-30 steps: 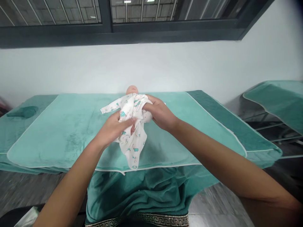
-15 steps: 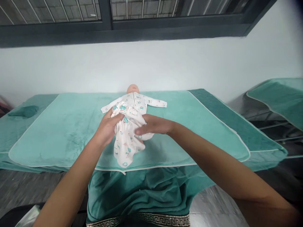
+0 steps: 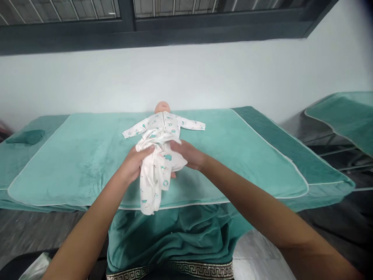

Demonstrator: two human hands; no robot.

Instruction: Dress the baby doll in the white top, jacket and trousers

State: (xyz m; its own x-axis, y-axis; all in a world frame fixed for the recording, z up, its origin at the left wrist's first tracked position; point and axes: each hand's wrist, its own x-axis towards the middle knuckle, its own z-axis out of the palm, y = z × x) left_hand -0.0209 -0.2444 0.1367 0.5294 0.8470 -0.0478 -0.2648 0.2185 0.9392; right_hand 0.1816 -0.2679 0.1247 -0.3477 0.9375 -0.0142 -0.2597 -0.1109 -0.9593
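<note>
A baby doll (image 3: 162, 107) lies on its back on the green bed, head toward the wall. It wears a white printed top (image 3: 159, 123), sleeves spread out to both sides. Over its lower body, my hands hold white baby pants (image 3: 154, 171) with a green animal print, legs hanging toward the bed's front edge. My left hand (image 3: 134, 163) grips the waist at the left, thumb on top. My right hand (image 3: 188, 153) grips the waist at the right, its fingers partly hidden by the cloth. A bit of the doll's skin shows below the pants; its legs are mostly covered.
A light green blanket with white piping (image 3: 72, 163) covers the bed, its darker cover (image 3: 186, 233) hanging over the front. A small green pillow (image 3: 26, 137) lies at the left end. Behind is a white wall (image 3: 87, 79); another green-covered bed (image 3: 346, 112) stands at right.
My right hand has moved from the doll's chest down to the pants' waist. The pants have come down, uncovering the top and right sleeve, and now hang with the waist spread between both hands.
</note>
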